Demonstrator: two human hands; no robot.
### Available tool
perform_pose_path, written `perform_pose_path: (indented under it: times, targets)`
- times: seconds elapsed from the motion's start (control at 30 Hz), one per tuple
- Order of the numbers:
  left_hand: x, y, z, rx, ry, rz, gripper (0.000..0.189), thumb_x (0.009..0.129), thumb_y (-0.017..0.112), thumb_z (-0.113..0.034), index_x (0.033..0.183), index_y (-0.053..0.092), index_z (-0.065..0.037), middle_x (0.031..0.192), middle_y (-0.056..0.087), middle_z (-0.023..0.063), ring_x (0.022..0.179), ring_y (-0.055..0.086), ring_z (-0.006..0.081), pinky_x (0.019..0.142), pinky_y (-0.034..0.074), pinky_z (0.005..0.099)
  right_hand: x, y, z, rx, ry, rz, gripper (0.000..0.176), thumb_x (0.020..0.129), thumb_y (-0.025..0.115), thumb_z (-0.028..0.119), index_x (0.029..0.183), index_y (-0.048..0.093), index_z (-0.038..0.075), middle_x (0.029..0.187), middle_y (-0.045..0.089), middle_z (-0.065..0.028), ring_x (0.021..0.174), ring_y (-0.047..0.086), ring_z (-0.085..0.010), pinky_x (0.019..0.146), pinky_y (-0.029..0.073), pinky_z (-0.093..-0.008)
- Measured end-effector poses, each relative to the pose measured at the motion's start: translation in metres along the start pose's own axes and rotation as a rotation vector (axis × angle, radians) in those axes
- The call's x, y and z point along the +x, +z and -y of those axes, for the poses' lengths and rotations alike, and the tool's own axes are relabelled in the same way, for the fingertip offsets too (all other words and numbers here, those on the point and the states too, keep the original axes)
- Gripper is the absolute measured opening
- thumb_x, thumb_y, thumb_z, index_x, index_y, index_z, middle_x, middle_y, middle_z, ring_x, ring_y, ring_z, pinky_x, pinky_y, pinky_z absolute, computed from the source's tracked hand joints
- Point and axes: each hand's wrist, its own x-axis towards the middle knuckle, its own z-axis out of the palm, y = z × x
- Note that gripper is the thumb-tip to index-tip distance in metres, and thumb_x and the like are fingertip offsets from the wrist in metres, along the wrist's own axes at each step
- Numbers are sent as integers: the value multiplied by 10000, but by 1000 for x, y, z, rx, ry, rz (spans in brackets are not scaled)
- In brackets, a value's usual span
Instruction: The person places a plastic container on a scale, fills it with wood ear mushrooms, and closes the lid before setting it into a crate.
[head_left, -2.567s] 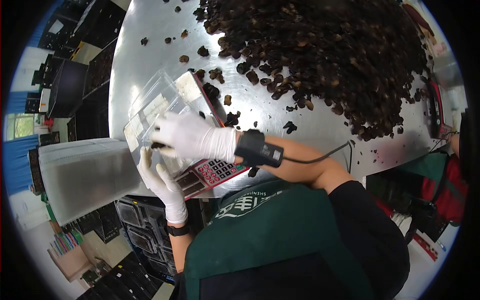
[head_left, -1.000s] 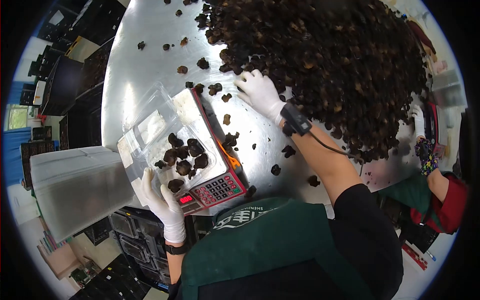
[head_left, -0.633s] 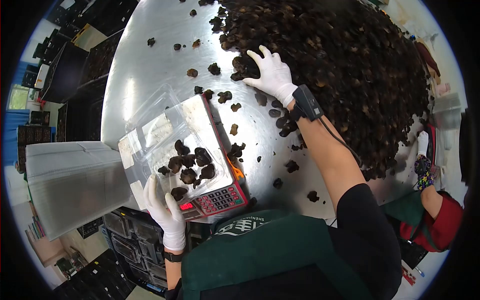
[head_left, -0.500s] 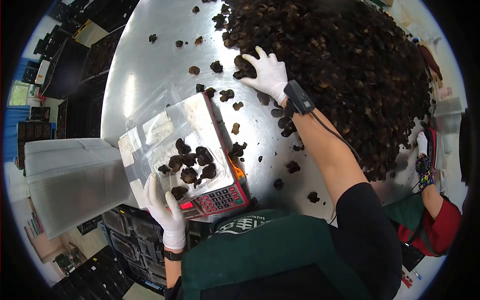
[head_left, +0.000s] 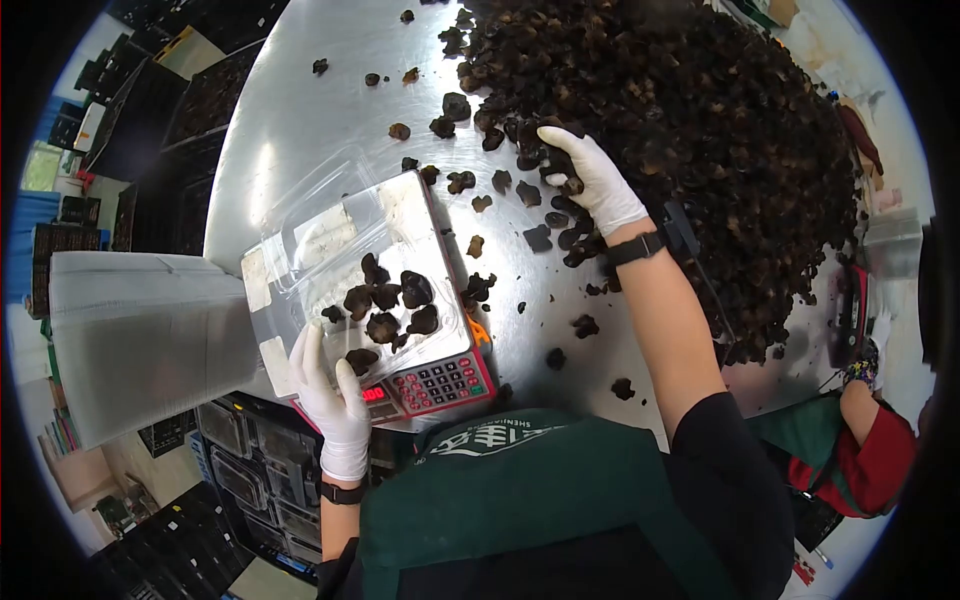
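Note:
My left hand (head_left: 332,405), in a white glove, grips the near-left edge of a clear plastic clamshell container (head_left: 345,215). The container lies opened out on a red-framed digital scale (head_left: 432,385) with a lit red display. Several dark wood ear mushrooms (head_left: 382,327) rest inside it. Farther right, my gloved right hand (head_left: 598,185) is closed around dark wood ear mushrooms (head_left: 560,165) at the near-left edge of a large heap (head_left: 690,160). The curled fingers partly hide what they hold.
The heap lies on a shiny metal table (head_left: 290,130), with loose pieces scattered around. A translucent plastic box (head_left: 150,340) stands left of the scale. Stacked clear containers (head_left: 250,460) sit below the table edge. At far right is another person's red sleeve (head_left: 880,450).
My right hand has moved right and toward me, along the heap's edge, its fingers curling in around mushrooms. Several pieces now lie loose where it was. My left hand stays at the container.

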Motion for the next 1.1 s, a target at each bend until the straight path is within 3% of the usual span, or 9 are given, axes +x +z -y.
perform_pose_path:
  times: [0.2,0.33,0.47,0.5,0.53,0.63,0.8,0.9,1.1]
  targets:
    - [1,-4,-3,-31,20,4,523,891,552,-1,1405,465,32,1333,523,242,1224,519,401,1067,395,449,-35,44,-3,233,43,263,253,954,625,217,1129,652,36,999,709,-117,667,638,-75,397,380,-150]
    - [8,-12,-8,1,19,-23,566,882,579,29,1427,429,29,1359,498,235,1250,507,379,1076,389,424,-72,117,15,-164,-62,356,262,894,677,175,1102,701,18,911,729,-52,675,665,-67,438,419,-170]
    - [16,-10,-17,-57,6,-107,565,899,579,-64,1430,421,45,1367,522,219,1278,496,350,1112,351,426,-98,180,4,-495,-287,744,349,808,726,163,1110,699,-9,911,724,-77,741,658,-148,734,541,-289]
    - [15,-7,-16,-69,28,-113,580,924,566,-89,1459,389,50,1392,506,224,1300,485,342,1127,341,425,-80,187,-28,-674,-823,797,422,766,747,216,1133,691,15,982,699,-128,800,679,-249,772,553,-353]
    - [17,-1,-20,-227,41,-125,580,984,521,-207,1479,369,53,1409,500,230,1296,477,339,1115,340,426,-92,187,-40,-878,-856,763,516,749,763,234,1209,641,34,1325,556,-198,1245,527,-309,998,477,-436]
    - [8,0,-13,-310,-87,29,665,1061,415,-352,1540,200,56,1576,279,230,1455,310,344,1197,249,441,-118,206,-54,-1553,-1001,524,596,678,817,363,1172,645,77,1191,549,-126,1070,572,-295,810,527,-428]
    - [11,7,-4,-180,-50,95,530,1031,431,-178,1504,330,38,1516,388,231,1372,424,356,1143,332,439,-138,180,-40,-1148,-1104,312,390,783,729,275,1115,637,92,1170,571,-122,1033,598,-292,820,535,-419]
    - [13,5,-4,34,80,131,534,974,536,-112,1470,392,20,1466,457,226,1355,418,379,1139,294,452,-133,93,-37,-1063,-921,86,332,854,676,206,1163,681,85,1202,644,-129,1116,595,-316,961,489,-387]
    - [9,3,-13,-36,-24,96,530,1013,527,-120,1499,355,0,1481,421,189,1353,432,304,1118,379,411,-198,-39,-85,-1197,-570,-324,294,863,672,165,1145,679,83,1109,654,-99,1091,597,-307,936,491,-382]
